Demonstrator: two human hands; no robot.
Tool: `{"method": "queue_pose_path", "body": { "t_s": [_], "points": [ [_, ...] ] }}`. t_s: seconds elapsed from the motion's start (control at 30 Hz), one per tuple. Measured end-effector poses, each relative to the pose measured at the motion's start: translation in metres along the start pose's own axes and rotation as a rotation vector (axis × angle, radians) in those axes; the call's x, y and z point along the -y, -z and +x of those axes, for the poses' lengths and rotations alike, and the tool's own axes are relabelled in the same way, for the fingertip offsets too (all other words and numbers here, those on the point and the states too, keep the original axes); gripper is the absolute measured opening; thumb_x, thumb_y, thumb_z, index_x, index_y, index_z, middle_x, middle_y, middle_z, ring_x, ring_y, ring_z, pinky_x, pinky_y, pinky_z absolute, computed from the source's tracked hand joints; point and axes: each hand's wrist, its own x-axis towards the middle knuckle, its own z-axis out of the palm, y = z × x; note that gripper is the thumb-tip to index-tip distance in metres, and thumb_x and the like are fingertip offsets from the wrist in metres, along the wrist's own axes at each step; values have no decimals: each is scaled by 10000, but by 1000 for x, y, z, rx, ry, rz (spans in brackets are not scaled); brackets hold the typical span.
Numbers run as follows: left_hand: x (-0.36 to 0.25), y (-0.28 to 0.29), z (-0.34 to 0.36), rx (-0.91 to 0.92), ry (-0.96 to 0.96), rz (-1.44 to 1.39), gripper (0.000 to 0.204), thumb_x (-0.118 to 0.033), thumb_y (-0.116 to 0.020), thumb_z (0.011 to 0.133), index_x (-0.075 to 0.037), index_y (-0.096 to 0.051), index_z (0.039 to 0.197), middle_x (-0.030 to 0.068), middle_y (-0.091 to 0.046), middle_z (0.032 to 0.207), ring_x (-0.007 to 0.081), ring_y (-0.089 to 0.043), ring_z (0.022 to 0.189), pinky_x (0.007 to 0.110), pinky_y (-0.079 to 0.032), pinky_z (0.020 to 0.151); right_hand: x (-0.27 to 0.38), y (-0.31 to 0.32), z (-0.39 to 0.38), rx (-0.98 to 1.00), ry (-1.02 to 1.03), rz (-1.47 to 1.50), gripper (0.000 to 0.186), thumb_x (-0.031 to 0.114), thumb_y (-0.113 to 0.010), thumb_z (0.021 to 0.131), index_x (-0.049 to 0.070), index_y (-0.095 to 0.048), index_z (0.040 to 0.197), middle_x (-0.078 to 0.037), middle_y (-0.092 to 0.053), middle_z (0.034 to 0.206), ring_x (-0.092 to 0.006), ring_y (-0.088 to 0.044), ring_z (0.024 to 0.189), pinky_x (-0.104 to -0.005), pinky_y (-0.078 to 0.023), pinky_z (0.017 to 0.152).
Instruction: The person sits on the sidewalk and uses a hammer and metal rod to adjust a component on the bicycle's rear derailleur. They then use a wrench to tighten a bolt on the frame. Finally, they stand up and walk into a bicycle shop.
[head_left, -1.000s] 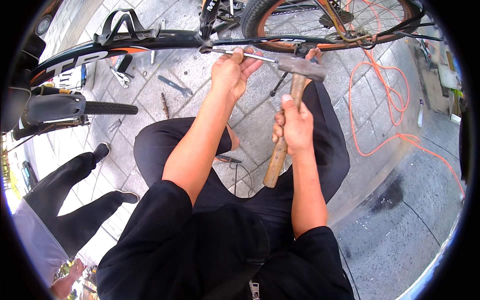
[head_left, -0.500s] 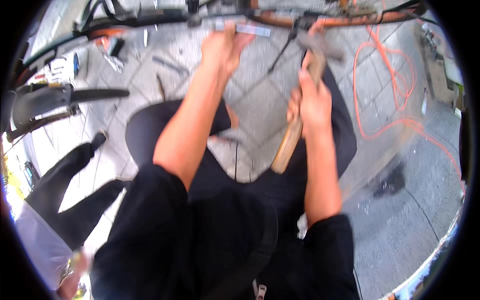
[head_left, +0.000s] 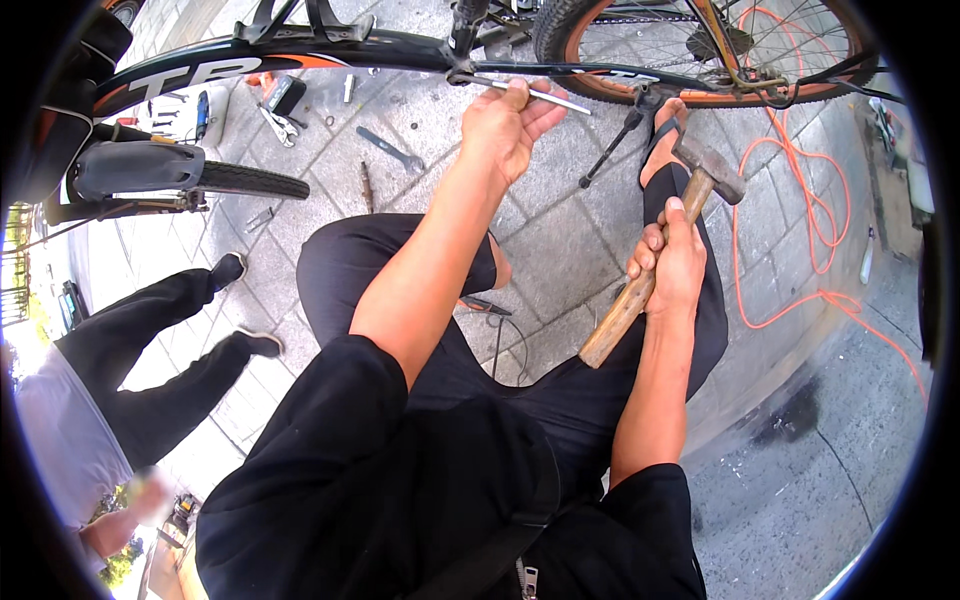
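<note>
Metal rod (head_left: pixel 560 102) over at the bicycle frame (head_left: pixel 400 52) sits pinched in the fingers of the left hand (head_left: pixel 497 130), the hammer (head_left: pixel 708 174) clenched in the right hand (head_left: pixel 674 268) farther off than 1 second ago, leaving the rod's tip bare.

Left grip (head_left: pixel 496 132) outstretched, pinching — right grip (head_left: pixel 675 265) nearer, fisted

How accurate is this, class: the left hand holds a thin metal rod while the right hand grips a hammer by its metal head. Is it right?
Not quite. The head view shows the right hand gripping the hammer by its wooden handle, not its metal head. The left hand does hold a thin metal rod.
</note>
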Motion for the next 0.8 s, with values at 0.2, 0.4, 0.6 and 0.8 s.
{"method": "queue_pose_path", "body": {
  "t_s": [0.2, 0.4, 0.6, 0.8],
  "points": [
    [4, 1, 0, 21, 36, -28, 235, -125, -484, 1084, 96, -558, 1119, 208, -678, 1079, 336, -744, 948, 415, -671, 799, -2, -3, -4, 17, 38, -43, 292, 353, -597, 1035, 109, -480, 927, 4, -427, 665, -108, -439, 473, -311, -421, 407],
    [2, -1, 1, 26, 29, -75, 233, -127, -494, 1082, 93, -556, 1128, 203, -673, 1094, 361, -732, 999, 448, -658, 839, -7, -5, -6, 55, 84, -112, 303, 330, -590, 1050, 82, -470, 922, -12, -458, 656, -108, -456, 446, -302, -428, 382],
    [-1, 4, 10, 5, 50, -150, 229, -127, -492, 1084, 87, -550, 1142, 188, -667, 1083, 377, -720, 1034, 472, -643, 873, -8, -35, -24, 201, 226, -241, 284, 297, -613, 1051, 61, -500, 942, 5, -499, 627, -87, -486, 428, -280, -421, 375],
    [-8, -5, 10, -11, 61, -126, 252, -155, -454, 1102, 77, -528, 1165, 192, -639, 1164, 373, -692, 1111, 467, -607, 984, -6, -49, -20, 204, 253, -241, 303, 294, -607, 1053, 61, -495, 896, 2, -497, 614, -80, -484, 424, -279, -413, 373]
  ]
}}
